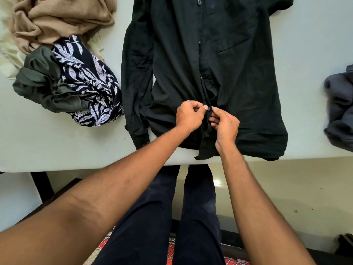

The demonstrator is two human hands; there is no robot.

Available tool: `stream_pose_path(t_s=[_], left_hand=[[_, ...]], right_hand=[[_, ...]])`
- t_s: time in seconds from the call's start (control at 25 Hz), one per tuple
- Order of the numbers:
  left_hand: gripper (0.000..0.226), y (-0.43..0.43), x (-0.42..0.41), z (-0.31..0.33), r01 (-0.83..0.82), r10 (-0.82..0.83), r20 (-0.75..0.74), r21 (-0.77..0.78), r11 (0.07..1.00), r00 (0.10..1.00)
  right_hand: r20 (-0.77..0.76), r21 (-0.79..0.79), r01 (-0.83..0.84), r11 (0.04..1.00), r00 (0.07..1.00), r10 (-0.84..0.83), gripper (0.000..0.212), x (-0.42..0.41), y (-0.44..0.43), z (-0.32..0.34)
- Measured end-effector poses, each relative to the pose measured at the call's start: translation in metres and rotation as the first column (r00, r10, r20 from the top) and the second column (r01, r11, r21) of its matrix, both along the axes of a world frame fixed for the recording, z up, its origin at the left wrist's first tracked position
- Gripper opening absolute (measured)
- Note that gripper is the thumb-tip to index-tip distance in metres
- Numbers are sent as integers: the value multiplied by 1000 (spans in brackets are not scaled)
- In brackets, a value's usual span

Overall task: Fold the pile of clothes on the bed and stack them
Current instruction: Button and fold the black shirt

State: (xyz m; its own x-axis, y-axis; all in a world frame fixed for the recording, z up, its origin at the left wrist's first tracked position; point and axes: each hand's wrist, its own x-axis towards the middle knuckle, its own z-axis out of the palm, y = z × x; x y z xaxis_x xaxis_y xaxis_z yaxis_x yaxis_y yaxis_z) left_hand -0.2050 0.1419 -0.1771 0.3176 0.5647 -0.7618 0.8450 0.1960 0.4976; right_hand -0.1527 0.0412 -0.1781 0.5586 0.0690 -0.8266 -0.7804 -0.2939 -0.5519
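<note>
Together, both hands (208, 119) pinch the black shirt (238, 77) placket at a button

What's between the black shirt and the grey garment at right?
Only bare bed, seen in the head view; shirt and grey garment lie apart.

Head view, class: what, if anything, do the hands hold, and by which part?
Both the left hand and the right hand pinch the black shirt at its front button placket, low down near the hem, around one button.
</note>
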Motion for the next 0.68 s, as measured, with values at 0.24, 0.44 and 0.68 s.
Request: stream_pose_path(t_s=[0.24,0.44,0.68], left_hand=[[12,10,0,-1,1,2,27,-92,996,1000],[13,13,0,-3,-58,63,31,-163,985,998],[9,9,3,-2,-105,107,22,-83,991,994]], right_hand=[[-101,35,-160,986,981,163,10,16,-8,-7],[-159,32,-262,965,951,264,9,28,-6,-7],[-53,-35,-274,961,961,272,2,19,-1,-6]])
